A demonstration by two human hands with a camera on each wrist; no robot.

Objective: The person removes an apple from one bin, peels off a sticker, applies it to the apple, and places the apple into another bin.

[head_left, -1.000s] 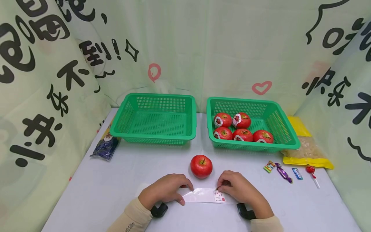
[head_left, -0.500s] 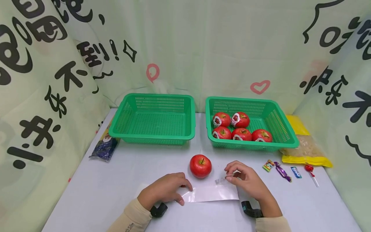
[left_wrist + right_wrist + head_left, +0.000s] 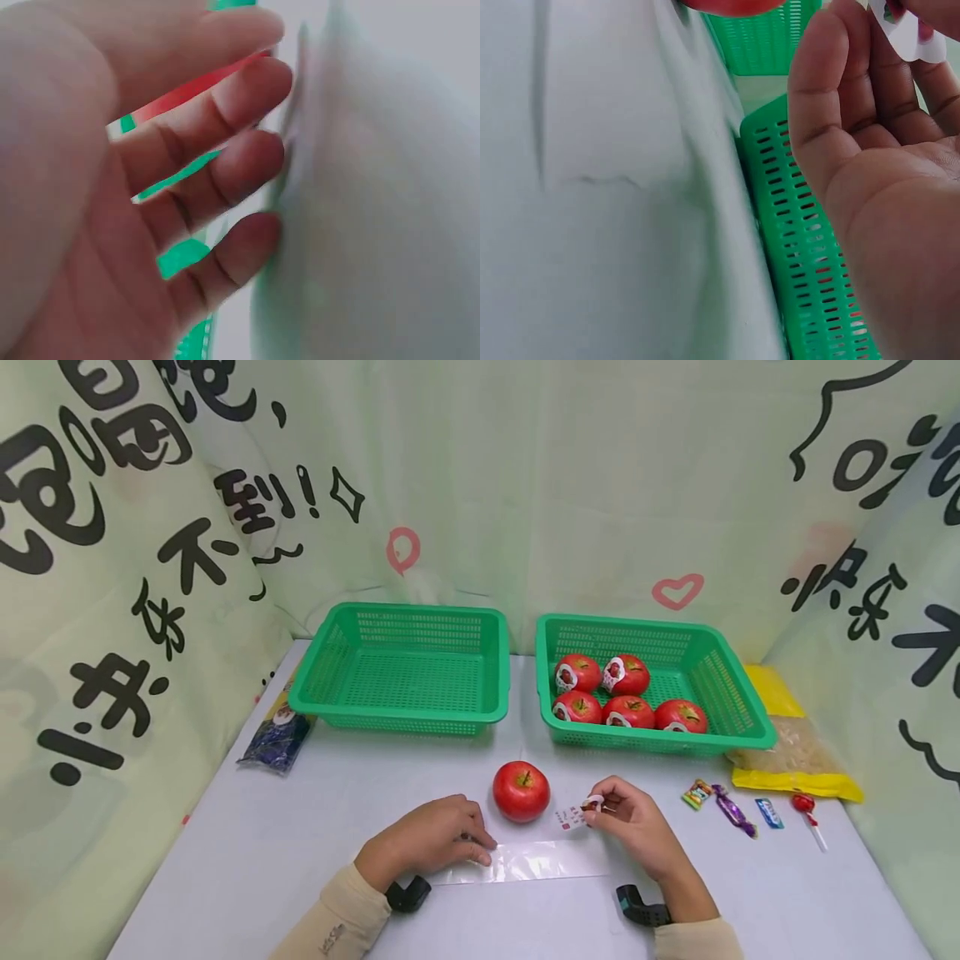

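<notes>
My right hand (image 3: 626,814) pinches a small white label sticker (image 3: 572,818) between thumb and fingers. Red print shows on its hanging end, and its scalloped edge (image 3: 911,36) appears under the thumb in the right wrist view. A glossy clear-white backing strip (image 3: 551,862) lies flat on the table. At the strip's left end, my left hand (image 3: 431,839) touches down with fingers loosely bent, and the left wrist view shows nothing between them. A red apple (image 3: 521,791) without a visible sticker stands just beyond the strip, between both hands.
Behind the apple stand two green baskets: a left basket (image 3: 397,727) with nothing in it and a right basket (image 3: 660,742) holding several stickered apples (image 3: 630,712). Wrapped candies (image 3: 733,812), a lollipop (image 3: 804,803) and a yellow-edged bag (image 3: 798,752) lie right; a dark packet (image 3: 276,739) lies left.
My right hand has peeled the sticker off the strip and raised it up and right; its printed face now shows. My left thumb has drawn in toward the fingers.
</notes>
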